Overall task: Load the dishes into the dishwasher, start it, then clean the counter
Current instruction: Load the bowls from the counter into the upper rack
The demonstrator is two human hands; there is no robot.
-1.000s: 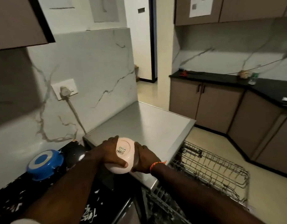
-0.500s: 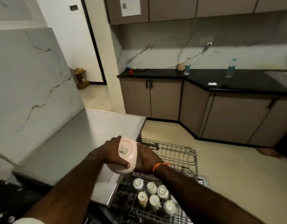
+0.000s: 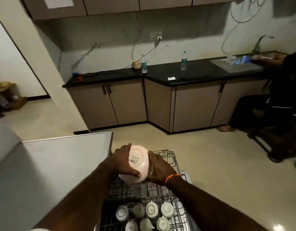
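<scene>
Both hands (image 3: 122, 161) round bowl (image 3: 138, 164) above rack (image 3: 167, 157) edge

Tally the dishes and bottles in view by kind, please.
Upturned cups in the rack: 7
Pink bowl, held over the rack: 1
Water bottles on the black counter: 2
Total: 10

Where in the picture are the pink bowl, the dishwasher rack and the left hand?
pink bowl (image 3: 135, 158): head view, on its upturned base beside the barcode sticker.
dishwasher rack (image 3: 169, 157): head view, on its far wire corner.
left hand (image 3: 121, 161): head view, on the hand's back.
</scene>
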